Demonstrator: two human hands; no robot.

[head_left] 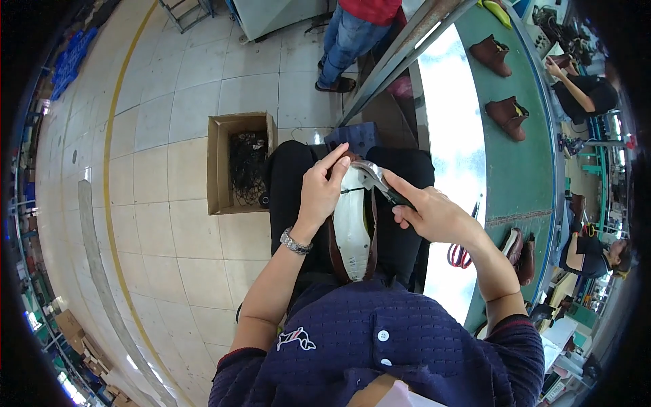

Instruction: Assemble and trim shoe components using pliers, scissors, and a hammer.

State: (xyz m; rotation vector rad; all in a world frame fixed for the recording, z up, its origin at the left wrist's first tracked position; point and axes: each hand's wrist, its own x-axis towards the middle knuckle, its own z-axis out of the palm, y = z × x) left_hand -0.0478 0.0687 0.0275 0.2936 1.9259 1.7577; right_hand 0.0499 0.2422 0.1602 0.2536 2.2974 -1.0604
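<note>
I'm seeing right hand (432,211) gripping pincers (371,173), left hand (319,193) holding shoe (352,227) beside them. Dark print (356,262) is showing bodyward of both hands' fingers, too small to read.

I'm in a shoe factory, on its production floor. To my right runs a green conveyor belt (519,180) bearing brown ankle boots (506,117), and across it sit two co-workers (584,95). In front of me are an unfinished brown shoe (352,234), its white underside up, and metal pincers (370,175). A cardboard box (220,166) of tangled black scraps (247,169) stands on the tiled floor (186,234), where a yellow line (108,146) marks a lane. Stacked cartons (76,334) line the far left edge.
</note>
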